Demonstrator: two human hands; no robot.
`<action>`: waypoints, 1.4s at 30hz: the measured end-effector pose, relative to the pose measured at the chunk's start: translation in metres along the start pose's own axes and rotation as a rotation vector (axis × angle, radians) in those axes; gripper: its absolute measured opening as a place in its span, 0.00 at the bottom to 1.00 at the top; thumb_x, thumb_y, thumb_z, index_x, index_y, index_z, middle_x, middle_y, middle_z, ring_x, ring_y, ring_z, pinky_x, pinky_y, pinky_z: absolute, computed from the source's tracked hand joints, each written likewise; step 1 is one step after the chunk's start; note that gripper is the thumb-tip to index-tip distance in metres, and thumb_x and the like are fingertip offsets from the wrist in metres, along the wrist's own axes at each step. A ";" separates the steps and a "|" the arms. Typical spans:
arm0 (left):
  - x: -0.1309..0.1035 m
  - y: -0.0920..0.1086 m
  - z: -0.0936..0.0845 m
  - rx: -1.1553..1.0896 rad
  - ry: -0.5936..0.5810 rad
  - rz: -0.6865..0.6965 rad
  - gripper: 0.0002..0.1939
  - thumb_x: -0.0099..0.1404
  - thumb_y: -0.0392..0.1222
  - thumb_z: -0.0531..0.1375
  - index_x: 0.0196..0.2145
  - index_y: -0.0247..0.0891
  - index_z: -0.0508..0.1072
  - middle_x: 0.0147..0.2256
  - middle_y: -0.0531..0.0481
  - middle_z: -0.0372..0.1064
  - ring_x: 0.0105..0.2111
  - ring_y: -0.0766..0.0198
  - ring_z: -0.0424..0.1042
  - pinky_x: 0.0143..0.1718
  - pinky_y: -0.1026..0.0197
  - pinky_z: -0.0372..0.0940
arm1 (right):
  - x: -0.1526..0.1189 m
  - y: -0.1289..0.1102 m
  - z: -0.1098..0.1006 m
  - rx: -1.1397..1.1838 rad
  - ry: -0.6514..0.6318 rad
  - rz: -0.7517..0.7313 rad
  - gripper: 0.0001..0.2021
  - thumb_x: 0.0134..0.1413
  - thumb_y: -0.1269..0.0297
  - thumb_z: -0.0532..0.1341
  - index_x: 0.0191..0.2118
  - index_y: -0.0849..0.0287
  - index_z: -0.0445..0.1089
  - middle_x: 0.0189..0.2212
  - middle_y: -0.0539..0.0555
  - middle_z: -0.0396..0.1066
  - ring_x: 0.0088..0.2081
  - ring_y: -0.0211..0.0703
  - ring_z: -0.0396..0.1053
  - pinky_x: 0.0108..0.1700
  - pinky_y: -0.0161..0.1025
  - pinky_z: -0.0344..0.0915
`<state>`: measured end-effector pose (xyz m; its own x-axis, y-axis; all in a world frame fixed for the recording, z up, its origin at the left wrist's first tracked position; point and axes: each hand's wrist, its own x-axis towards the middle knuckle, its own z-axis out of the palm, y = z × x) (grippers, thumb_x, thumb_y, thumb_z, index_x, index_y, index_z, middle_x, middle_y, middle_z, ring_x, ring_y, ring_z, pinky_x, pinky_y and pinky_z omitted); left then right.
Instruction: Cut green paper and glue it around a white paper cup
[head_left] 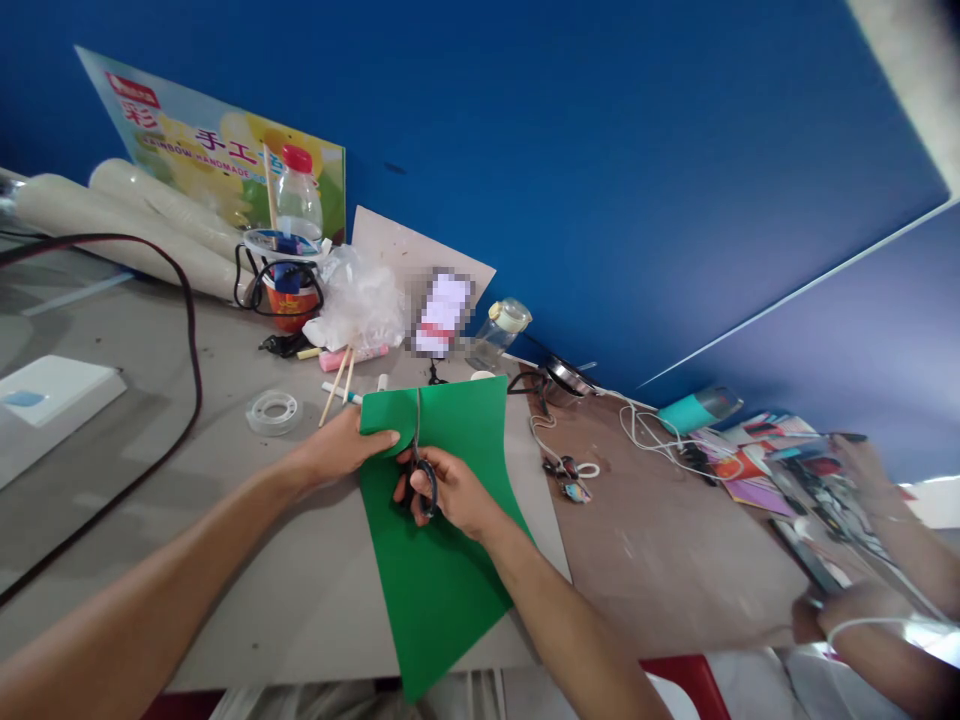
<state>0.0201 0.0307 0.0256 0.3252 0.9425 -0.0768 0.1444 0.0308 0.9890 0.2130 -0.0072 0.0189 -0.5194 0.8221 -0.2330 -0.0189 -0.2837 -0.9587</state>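
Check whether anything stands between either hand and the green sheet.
Nothing visible blocks the left hand; it grips the green sheet near its upper left corner. For the right hand, only the scissors it holds come between.

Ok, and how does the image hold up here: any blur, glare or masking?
Head view: the green sheet and scissors read fairly clearly; head view, far right: a co-worker's forearm looks smeared and stretched; head view, centre: the phone is pixelated, its text unreadable; head view, right: the blue wall pales with a soft sheen.
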 end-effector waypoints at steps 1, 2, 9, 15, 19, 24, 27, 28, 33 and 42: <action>0.000 0.000 0.000 0.019 -0.007 0.017 0.11 0.52 0.46 0.61 0.27 0.34 0.74 0.26 0.49 0.72 0.28 0.61 0.67 0.32 0.59 0.64 | 0.000 -0.002 0.000 -0.001 -0.002 0.011 0.26 0.43 0.45 0.67 0.41 0.60 0.63 0.24 0.47 0.71 0.16 0.30 0.64 0.18 0.30 0.60; 0.000 0.000 -0.001 0.040 -0.016 0.037 0.11 0.53 0.46 0.61 0.27 0.34 0.74 0.26 0.49 0.72 0.28 0.61 0.67 0.32 0.59 0.64 | 0.001 -0.003 0.000 -0.003 -0.006 0.021 0.27 0.42 0.46 0.67 0.41 0.60 0.63 0.24 0.47 0.71 0.16 0.31 0.64 0.18 0.30 0.60; -0.001 0.005 0.000 0.011 -0.027 0.027 0.10 0.53 0.45 0.61 0.25 0.34 0.74 0.26 0.49 0.73 0.26 0.62 0.67 0.31 0.60 0.64 | 0.000 -0.003 -0.003 -0.046 -0.027 0.016 0.25 0.45 0.45 0.65 0.41 0.60 0.62 0.25 0.47 0.71 0.16 0.30 0.64 0.18 0.30 0.59; -0.002 0.000 0.000 -0.107 -0.067 -0.033 0.13 0.55 0.49 0.61 0.26 0.34 0.73 0.26 0.48 0.73 0.24 0.62 0.69 0.27 0.60 0.65 | 0.001 0.002 0.000 -0.022 -0.027 -0.056 0.25 0.46 0.44 0.64 0.42 0.60 0.62 0.25 0.47 0.71 0.16 0.29 0.63 0.19 0.29 0.58; -0.003 0.000 0.000 -0.160 0.036 -0.083 0.14 0.54 0.49 0.63 0.28 0.33 0.73 0.24 0.47 0.73 0.22 0.61 0.69 0.24 0.60 0.64 | 0.002 0.004 0.008 0.021 0.001 -0.073 0.26 0.46 0.43 0.64 0.41 0.59 0.62 0.25 0.47 0.71 0.15 0.29 0.63 0.18 0.30 0.57; -0.006 0.006 -0.007 -0.280 -0.042 -0.139 0.12 0.54 0.46 0.63 0.27 0.33 0.73 0.24 0.46 0.74 0.22 0.60 0.71 0.24 0.60 0.65 | 0.001 0.005 0.030 0.062 0.067 -0.090 0.27 0.44 0.42 0.64 0.41 0.59 0.62 0.25 0.48 0.71 0.16 0.31 0.64 0.20 0.31 0.57; -0.007 0.008 -0.016 -0.364 -0.129 -0.204 0.10 0.53 0.44 0.64 0.27 0.33 0.74 0.23 0.45 0.74 0.22 0.60 0.71 0.23 0.61 0.66 | -0.001 0.006 0.048 0.125 0.131 -0.097 0.27 0.44 0.42 0.64 0.41 0.59 0.61 0.24 0.48 0.71 0.16 0.30 0.63 0.19 0.31 0.57; -0.007 0.007 -0.018 -0.375 -0.142 -0.222 0.10 0.52 0.44 0.64 0.27 0.33 0.74 0.23 0.45 0.74 0.22 0.60 0.71 0.23 0.61 0.66 | -0.002 0.007 0.054 0.146 0.157 -0.100 0.27 0.44 0.42 0.64 0.41 0.59 0.61 0.24 0.48 0.71 0.15 0.30 0.63 0.19 0.31 0.57; -0.008 0.003 -0.026 -0.369 -0.123 -0.281 0.11 0.49 0.43 0.66 0.27 0.33 0.73 0.24 0.46 0.74 0.23 0.61 0.71 0.23 0.62 0.66 | -0.002 0.011 0.072 0.154 0.261 -0.080 0.28 0.43 0.41 0.64 0.40 0.59 0.60 0.22 0.47 0.70 0.14 0.30 0.61 0.16 0.29 0.55; -0.006 -0.002 -0.019 -0.388 -0.129 -0.298 0.09 0.48 0.40 0.66 0.23 0.35 0.70 0.21 0.53 0.69 0.21 0.66 0.67 0.24 0.63 0.63 | -0.007 0.002 0.055 0.082 0.159 0.024 0.28 0.42 0.41 0.65 0.39 0.60 0.61 0.22 0.47 0.71 0.14 0.31 0.62 0.16 0.30 0.58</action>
<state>-0.0001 0.0319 0.0269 0.4391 0.8259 -0.3536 -0.1015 0.4367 0.8939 0.1701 -0.0407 0.0275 -0.3792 0.8805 -0.2846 -0.0812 -0.3380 -0.9376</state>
